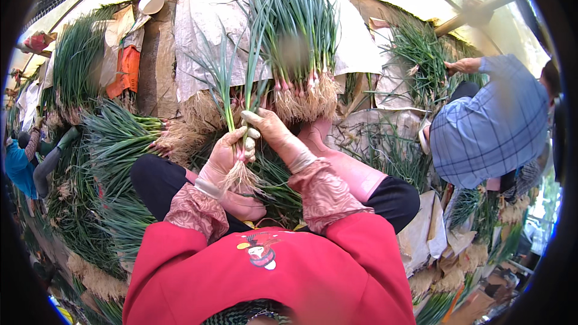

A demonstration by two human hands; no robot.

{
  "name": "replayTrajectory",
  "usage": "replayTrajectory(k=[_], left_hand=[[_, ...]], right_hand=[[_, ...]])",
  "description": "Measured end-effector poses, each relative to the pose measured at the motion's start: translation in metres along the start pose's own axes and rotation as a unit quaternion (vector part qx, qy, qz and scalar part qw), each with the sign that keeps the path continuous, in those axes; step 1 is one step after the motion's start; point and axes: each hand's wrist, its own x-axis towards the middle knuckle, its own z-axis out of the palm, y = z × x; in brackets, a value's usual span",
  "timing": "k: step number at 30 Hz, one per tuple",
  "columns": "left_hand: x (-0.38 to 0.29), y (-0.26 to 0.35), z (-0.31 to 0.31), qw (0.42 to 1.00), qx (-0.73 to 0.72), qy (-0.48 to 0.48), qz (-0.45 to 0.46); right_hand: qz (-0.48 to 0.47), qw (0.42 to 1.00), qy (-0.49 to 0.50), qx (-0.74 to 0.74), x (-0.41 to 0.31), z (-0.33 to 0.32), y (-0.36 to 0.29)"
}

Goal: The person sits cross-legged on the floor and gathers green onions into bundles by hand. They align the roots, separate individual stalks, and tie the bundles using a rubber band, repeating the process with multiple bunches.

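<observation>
Between my legs, my left hand (226,151) grips a few green onions (232,119) low on their stems. Their pale roots (239,175) hang below the fingers and the leaves point away from me. My right hand (264,132), in a thin light glove or with coated fingers, closes around stems of the same plants just beside the left. Beyond both hands stands a large bundle of green onions (298,22), pinkish bulbs and roots towards me. Another heap of green onions (131,137) lies to the left, its roots facing my knee.
A person in a blue checked shirt (490,122) bends over onions (417,58) at the right. Another person in blue (21,167) sits at the far left. White sacking (212,31) lies beneath the bundle. An orange bag (128,70) rests at upper left; loose leaves (388,153) litter the ground.
</observation>
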Motion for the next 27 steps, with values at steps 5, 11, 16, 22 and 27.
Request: replayTrajectory(k=[5, 11, 16, 22, 27], left_hand=[[0.005, 0.01, 0.018, 0.91, 0.324, 0.228, 0.123], [-0.016, 0.06, 0.033, 0.936, 0.233, 0.163, 0.207], [0.028, 0.047, 0.028, 0.975, 0.18, 0.126, 0.036], [0.064, 0.033, 0.013, 0.979, 0.146, 0.123, 0.07], [0.065, 0.01, 0.007, 0.933, 0.271, 0.228, 0.068]], right_hand=[[-0.245, 0.77, 0.263, -0.526, 0.004, 0.008, 0.042], [0.102, 0.652, -0.047, -0.75, -0.034, -0.055, 0.007], [-0.043, 0.653, 0.247, -0.715, 0.031, -0.052, -0.068], [-0.122, 0.86, 0.023, -0.494, -0.005, -0.016, -0.04], [-0.086, 0.794, 0.177, -0.575, -0.016, -0.02, -0.023]])
